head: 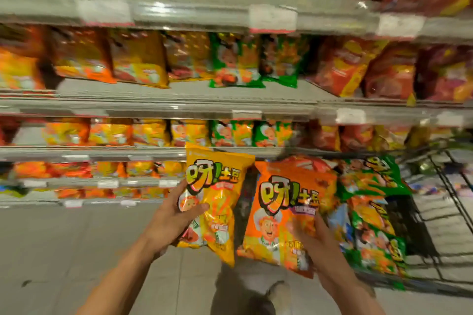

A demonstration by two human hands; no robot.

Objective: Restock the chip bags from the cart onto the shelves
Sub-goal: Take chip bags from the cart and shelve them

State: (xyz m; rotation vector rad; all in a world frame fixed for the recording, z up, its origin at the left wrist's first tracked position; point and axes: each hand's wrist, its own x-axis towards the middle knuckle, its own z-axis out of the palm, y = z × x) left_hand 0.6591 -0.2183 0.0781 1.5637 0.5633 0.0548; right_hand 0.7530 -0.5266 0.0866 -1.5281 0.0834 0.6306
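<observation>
Left hand: the left hand (176, 215) grips a yellow chip bag (213, 202) from its left edge — thumb across the printed front, the other fingers wrapped behind, closed firmly on the packet.
Yellow chip bag: held upright and tilted slightly to the left, in the air in front of the lower shelves; its top corner overlaps the edge of the third shelf (102, 152) down.
Right hand: the right hand (317, 245) lies on the lower right part of an orange chip bag (284, 215), fingers spread over the front; whether they have closed around the packet's edge cannot be told through the blur.
Orange chip bag: upright, just beside the yellow one, its right side against the bags in the cart.
Cart: a wire cart (440, 202) at the right, holding a green chip bag (376, 209) leaning beside the orange one, with more packets showing behind them.
Shelves: grey shelving runs across the whole view, several tiers, each with white price tags (272, 19) on its front rail.
Stock on shelves: rows of orange and yellow packets to the left, green shelf bags (236, 61) near the middle, dark red bags (391, 74) to the right — all blurred, print unreadable.
Floor: pale grey floor (64, 250) under both forearms.
</observation>
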